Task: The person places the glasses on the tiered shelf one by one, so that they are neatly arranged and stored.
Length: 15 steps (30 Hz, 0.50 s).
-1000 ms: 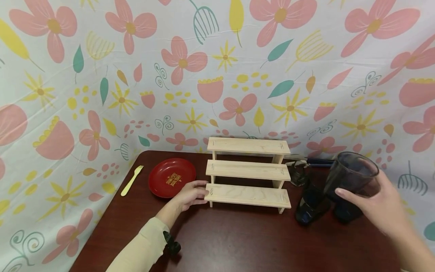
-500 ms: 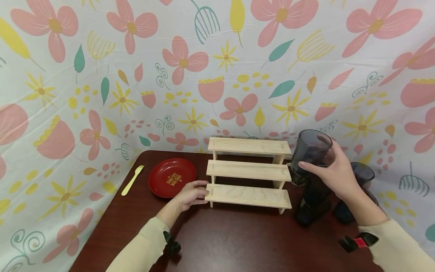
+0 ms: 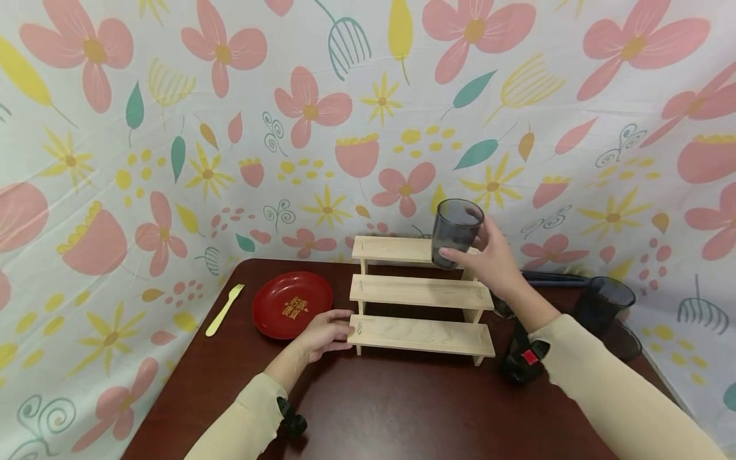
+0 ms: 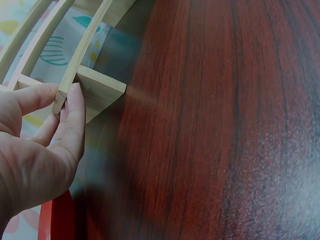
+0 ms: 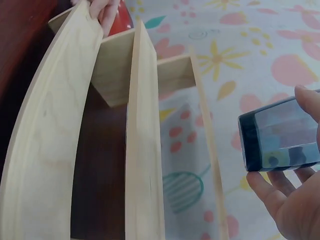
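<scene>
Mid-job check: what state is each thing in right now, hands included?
Rack, standing upright
Held glass, rim up, in the air
Left hand, gripping the rack's lowest tier
Right hand, gripping the held glass
Plate, face up
Fork, lying flat
Other glasses, partly hidden

Open desk lies on the near side of the wooden rack, and a hand could pass over its two lower tiers. The left hand and red plate block the left; dark glasses crowd the right; patterned cloth closes off the far side.
</scene>
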Tool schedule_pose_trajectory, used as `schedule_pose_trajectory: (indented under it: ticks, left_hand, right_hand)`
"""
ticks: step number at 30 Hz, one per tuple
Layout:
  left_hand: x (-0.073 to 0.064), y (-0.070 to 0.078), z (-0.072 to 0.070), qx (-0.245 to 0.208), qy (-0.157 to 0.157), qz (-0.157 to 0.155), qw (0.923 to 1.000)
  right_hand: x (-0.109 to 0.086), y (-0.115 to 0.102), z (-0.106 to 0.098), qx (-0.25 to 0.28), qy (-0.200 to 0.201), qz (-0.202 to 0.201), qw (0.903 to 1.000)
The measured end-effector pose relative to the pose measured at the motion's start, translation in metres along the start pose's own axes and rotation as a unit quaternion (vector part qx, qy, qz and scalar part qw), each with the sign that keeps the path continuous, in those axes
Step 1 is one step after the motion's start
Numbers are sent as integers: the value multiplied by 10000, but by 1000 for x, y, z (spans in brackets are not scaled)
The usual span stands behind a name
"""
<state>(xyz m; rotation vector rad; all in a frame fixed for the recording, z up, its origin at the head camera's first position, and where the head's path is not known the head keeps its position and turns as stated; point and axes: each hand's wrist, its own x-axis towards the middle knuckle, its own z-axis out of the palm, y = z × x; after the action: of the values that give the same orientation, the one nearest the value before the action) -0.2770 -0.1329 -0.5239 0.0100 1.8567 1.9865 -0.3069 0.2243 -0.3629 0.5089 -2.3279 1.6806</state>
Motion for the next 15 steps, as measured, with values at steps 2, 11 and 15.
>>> schedule_pose_trajectory:
  ticks: [2, 11, 15]
  left_hand:
    - [-1, 0, 0, -12, -12, 18, 10000]
    - [-1, 1, -1, -20, -6, 28, 10000]
    - [-1, 0, 0, -47, 8, 25, 10000]
  right_hand:
    - [8, 1, 11, 233, -50, -33, 9997]
    - [38, 2, 59, 609, 48, 221, 9979]
    - [45, 4, 75, 596, 80, 237, 9979]
